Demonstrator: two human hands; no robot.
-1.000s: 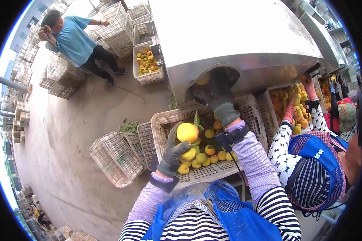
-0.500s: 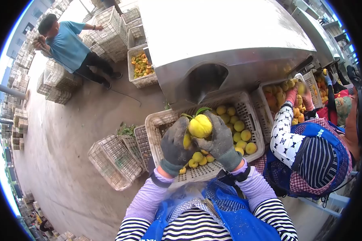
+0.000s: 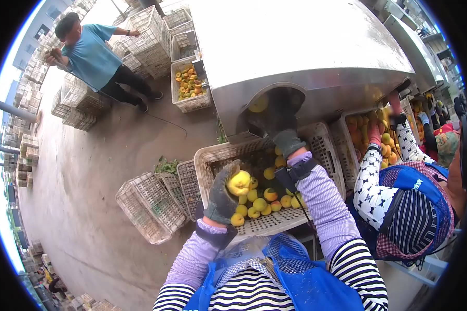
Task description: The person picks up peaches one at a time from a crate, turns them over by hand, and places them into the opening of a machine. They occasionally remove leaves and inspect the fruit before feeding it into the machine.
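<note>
Cupping one yellow peach (image 3: 239,182) in my gloved left hand (image 3: 222,199), fingers wrapped round its body, just above the crate (image 3: 205,158). My right hand (image 3: 281,124) is up inside the machine (image 3: 306,46); grip there: cannot tell. Peach judged light, soft, bruisable: cradle whole, no pinching.

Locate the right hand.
Head view, upper centre: the right hand reaches into the dark arched opening of the steel machine, above the white crate of fruit; the left hand holds a peach.
</note>
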